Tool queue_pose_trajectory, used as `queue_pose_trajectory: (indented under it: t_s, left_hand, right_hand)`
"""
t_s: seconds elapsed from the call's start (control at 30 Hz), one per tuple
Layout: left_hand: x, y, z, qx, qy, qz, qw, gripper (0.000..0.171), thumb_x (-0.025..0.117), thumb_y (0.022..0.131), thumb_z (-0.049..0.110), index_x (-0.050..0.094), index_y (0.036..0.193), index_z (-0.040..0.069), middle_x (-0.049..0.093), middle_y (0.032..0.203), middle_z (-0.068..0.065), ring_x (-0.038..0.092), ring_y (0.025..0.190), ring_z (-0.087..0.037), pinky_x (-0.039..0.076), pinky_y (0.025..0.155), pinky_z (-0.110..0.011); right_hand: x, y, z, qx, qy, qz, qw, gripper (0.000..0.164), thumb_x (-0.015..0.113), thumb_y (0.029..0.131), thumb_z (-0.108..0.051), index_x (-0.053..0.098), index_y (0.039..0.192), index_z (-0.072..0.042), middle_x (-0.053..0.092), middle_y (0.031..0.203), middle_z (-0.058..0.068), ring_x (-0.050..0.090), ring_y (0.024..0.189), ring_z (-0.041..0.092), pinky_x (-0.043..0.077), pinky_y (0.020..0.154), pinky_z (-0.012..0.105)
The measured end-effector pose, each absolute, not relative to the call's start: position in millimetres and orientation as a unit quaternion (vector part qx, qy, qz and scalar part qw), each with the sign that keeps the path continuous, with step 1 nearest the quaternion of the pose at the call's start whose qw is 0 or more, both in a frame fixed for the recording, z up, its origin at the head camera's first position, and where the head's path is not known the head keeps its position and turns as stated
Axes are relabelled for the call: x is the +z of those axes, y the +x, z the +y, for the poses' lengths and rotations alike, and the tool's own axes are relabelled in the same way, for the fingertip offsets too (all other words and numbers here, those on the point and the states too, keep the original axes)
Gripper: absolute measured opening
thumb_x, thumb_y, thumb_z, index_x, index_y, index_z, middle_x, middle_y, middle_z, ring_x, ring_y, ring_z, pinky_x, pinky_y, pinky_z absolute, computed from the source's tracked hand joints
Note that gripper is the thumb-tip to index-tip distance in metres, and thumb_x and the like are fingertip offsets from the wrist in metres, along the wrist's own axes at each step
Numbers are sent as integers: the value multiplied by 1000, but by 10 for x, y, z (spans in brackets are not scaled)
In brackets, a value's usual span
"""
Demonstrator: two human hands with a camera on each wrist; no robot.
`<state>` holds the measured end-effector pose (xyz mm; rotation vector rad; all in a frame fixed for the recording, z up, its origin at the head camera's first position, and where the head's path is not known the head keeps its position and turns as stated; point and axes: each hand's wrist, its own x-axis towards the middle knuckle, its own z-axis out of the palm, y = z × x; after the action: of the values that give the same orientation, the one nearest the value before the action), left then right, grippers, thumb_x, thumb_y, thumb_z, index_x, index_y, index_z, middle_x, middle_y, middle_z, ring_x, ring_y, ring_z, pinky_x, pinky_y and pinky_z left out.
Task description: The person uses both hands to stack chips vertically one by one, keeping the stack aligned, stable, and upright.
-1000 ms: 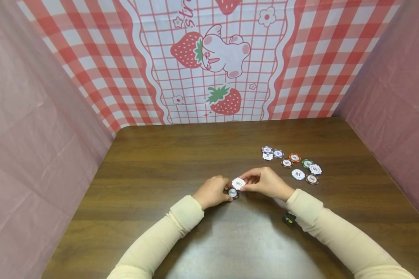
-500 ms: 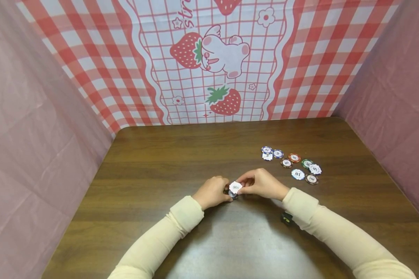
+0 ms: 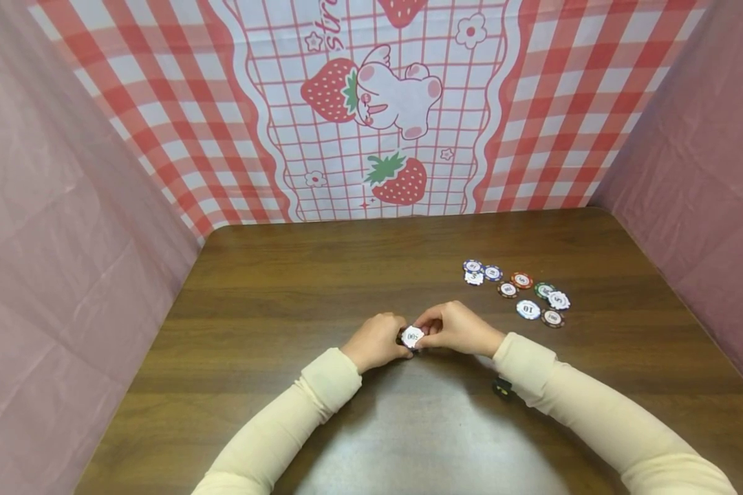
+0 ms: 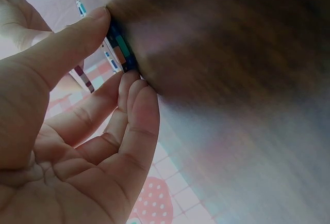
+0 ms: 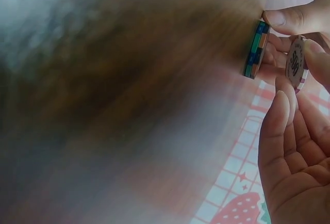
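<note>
Near the middle of the table my left hand pinches a small stack of poker chips between thumb and fingers. The stack's edges show green, dark blue and orange blocks in the right wrist view. Between thumb and fingers of my right hand is a white poker chip marked 500. That chip is held just above the stack, tilted and apart from it in the right wrist view. From the head it covers most of the stack. In the left wrist view its maroon-and-white edge shows behind the left thumb.
Several loose poker chips lie on the right of the wooden table, among them a red one, a light blue one and a blue one. Some overlap. A checked strawberry cloth hangs behind; pink cloths hang at both sides.
My right hand has moved left and slightly down, bringing the white chip over the stack, whose black 100 chip was visible before. The left hand has kept its place.
</note>
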<state>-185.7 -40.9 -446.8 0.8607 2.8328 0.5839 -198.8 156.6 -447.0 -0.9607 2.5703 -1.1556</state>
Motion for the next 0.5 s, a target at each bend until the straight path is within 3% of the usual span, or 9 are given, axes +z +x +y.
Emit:
queue_pose_trajectory:
  t_s: [0.5]
  left_hand:
    - [-4474,-1855,-415,197,285,936,59,27,86,72,25,70,89,10,66,81,1,54,74,-10,44,67,-24]
  right_hand:
    - [-4452,-1985,1519,-363,-323,871,78,18,82,76,-18,75,90,-9,66,70,-7,54,62,-1,47,57,19]
